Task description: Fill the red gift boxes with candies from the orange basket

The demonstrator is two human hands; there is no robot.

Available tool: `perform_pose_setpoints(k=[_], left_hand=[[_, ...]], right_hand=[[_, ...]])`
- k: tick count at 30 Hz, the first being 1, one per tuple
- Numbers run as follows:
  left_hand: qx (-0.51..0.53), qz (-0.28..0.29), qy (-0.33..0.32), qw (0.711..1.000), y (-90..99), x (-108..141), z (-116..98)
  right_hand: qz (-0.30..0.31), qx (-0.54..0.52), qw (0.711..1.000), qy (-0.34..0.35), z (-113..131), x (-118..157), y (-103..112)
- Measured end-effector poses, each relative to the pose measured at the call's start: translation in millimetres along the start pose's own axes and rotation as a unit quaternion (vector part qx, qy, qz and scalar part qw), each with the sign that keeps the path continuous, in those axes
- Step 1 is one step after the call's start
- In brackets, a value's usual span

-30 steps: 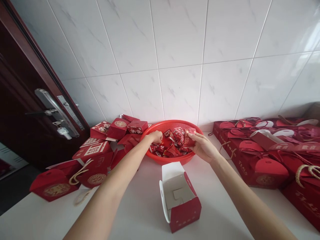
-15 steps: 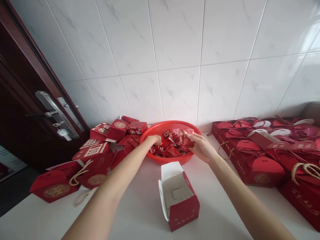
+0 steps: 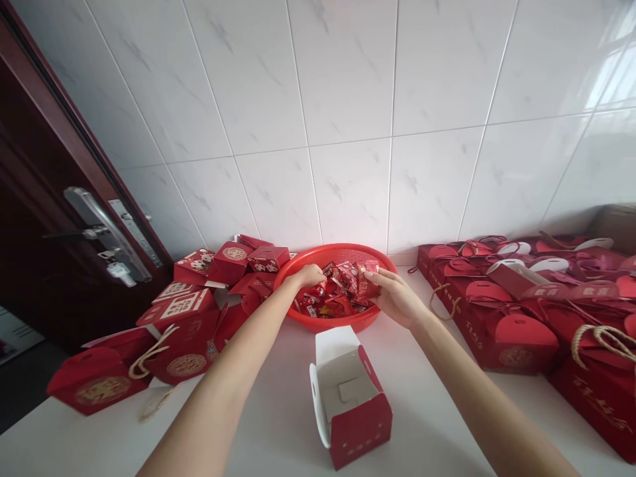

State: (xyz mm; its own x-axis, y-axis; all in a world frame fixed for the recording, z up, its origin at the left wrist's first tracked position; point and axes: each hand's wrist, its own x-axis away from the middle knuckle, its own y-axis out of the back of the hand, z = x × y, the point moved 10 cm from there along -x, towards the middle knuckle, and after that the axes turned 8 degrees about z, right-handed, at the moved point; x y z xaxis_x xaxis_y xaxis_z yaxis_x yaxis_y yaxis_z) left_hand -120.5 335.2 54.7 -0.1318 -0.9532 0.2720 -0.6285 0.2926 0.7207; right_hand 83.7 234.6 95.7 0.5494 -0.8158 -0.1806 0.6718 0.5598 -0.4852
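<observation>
A red plastic basket (image 3: 318, 324) stands against the wall with several wrapped candies (image 3: 342, 305) in it. My left hand (image 3: 309, 275) is over the basket's left side, its fingers closed at the candies; what they hold, if anything, is hidden. At the right rim my right hand (image 3: 395, 291) grips a red candy packet (image 3: 368, 278) between thumb and fingers. In front of the basket sits an open red gift box (image 3: 360, 430), its white inside facing up and its flaps spread, with nothing visible in it.
Several red boxes (image 3: 183, 358) are heaped on the left, some with rope handles. Rows of closed red gift boxes (image 3: 517, 338) fill the right side. Behind is a tiled wall (image 3: 348, 185); a dark door (image 3: 44, 218) with keys in its lock stands at far left.
My left hand has lifted slightly from among the candies. My right hand still holds the packet at the basket's right side. The view has shifted a little.
</observation>
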Motion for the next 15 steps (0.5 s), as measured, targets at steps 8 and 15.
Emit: perform_pose_setpoints(k=[8, 15], left_hand=[[-0.055, 0.054, -0.019, 0.997, -13.3, 13, -12], [-0.029, 0.019, -0.054, 0.998, -6.1, 22, -34]], right_hand=[[0.008, 0.011, 1.0, -0.001, -1, 1, -1], [0.011, 0.006, 1.0, 0.005, 0, 0, -1]])
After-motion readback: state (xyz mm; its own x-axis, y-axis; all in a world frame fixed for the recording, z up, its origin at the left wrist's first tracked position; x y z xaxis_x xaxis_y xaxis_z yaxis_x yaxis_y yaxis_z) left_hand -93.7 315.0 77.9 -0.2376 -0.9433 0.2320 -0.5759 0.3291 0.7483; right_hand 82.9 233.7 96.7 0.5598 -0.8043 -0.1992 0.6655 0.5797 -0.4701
